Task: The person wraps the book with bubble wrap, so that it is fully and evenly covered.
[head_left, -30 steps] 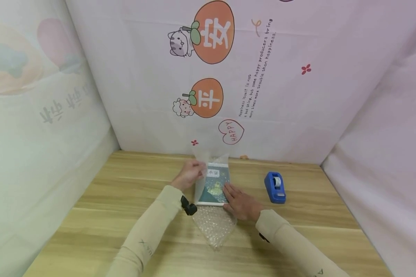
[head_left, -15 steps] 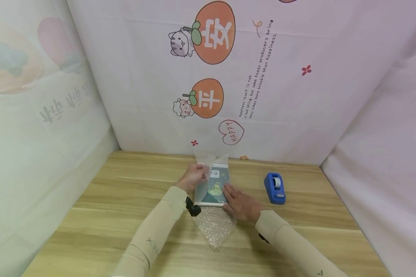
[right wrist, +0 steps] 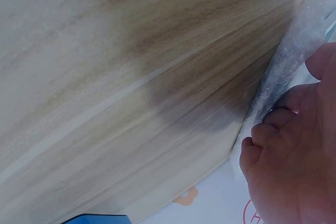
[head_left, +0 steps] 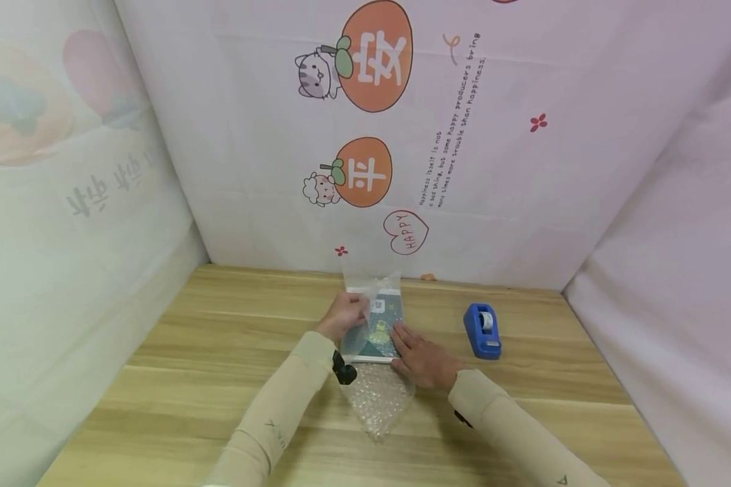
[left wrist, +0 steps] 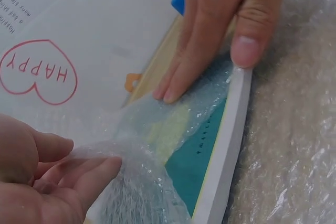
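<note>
A book (head_left: 380, 343) with a teal cover and white page edges lies on a sheet of bubble wrap (head_left: 376, 398) at the table's middle. My left hand (head_left: 344, 314) pinches the wrap's left flap between thumb and fingers and holds it lifted partly over the cover. In the left wrist view, the near corner of the book (left wrist: 193, 179) shows uncovered. On the book's right side, my right hand (head_left: 426, 360) presses the folded-over wrap down with outstretched fingers; its thumb touches the near corner. The right wrist view shows this hand (right wrist: 296, 150) against the wrap's edge.
To the right of the book stands a blue tape dispenser (head_left: 483, 331) with a roll of clear tape. A printed white cloth (head_left: 268, 203) rises behind the wooden table (head_left: 219, 338), and light cloths hang on both sides.
My left hand has moved slightly right and toward me, drawing the bubble wrap flap farther across the book's cover. The right hand stays pressed in the same place.
</note>
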A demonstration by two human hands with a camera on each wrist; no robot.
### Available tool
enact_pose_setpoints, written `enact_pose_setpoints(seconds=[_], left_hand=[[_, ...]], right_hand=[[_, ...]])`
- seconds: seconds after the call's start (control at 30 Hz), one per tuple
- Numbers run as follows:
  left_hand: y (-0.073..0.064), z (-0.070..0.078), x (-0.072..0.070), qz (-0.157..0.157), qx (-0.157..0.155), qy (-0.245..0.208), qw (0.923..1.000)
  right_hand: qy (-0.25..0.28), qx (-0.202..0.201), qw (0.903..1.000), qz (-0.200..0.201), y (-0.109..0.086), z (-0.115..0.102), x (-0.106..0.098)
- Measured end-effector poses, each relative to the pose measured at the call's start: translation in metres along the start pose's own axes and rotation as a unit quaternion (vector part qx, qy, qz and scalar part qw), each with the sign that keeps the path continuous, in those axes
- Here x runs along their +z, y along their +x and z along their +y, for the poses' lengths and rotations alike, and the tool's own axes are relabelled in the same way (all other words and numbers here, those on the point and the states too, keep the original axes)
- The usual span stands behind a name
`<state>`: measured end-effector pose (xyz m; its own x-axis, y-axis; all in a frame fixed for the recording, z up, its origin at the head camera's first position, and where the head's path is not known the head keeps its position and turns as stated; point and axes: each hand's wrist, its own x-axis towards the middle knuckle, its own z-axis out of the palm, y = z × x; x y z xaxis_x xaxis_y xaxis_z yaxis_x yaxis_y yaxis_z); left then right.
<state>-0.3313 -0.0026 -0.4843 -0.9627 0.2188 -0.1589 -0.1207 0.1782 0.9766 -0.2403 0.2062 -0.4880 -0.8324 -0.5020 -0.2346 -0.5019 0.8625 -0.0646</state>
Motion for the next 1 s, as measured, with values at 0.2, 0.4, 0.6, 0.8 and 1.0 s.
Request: enact_pose_setpoints(seconds=[0.2, 0.4, 0.6, 0.8, 1.0], left_hand=[[0.000, 0.008, 0.006, -0.002, 0.080, 0.189, 0.9787], [-0.003, 0.014, 0.003, -0.041, 0.109, 0.285, 0.9515], [-0.004, 0.010, -0.009, -0.119, 0.161, 0.381, 0.9025], [-0.013, 0.002, -0.020, -0.202, 0.237, 0.510, 0.8020], [-0.020, -0.006, -0.024, -0.222, 0.251, 0.535, 0.7758]], right_hand=[[-0.010, -0.004, 0.9999, 0.007, -0.001, 0.000, -0.002], [-0.003, -0.003, 1.0000, 0.004, -0.003, -0.003, -0.004], [-0.002, 0.006, 1.0000, -0.004, -0.003, -0.003, -0.004], [0.000, 0.006, 1.0000, -0.002, -0.004, -0.003, -0.003], [0.006, 0.001, 1.0000, -0.003, -0.002, -0.002, -0.001]])
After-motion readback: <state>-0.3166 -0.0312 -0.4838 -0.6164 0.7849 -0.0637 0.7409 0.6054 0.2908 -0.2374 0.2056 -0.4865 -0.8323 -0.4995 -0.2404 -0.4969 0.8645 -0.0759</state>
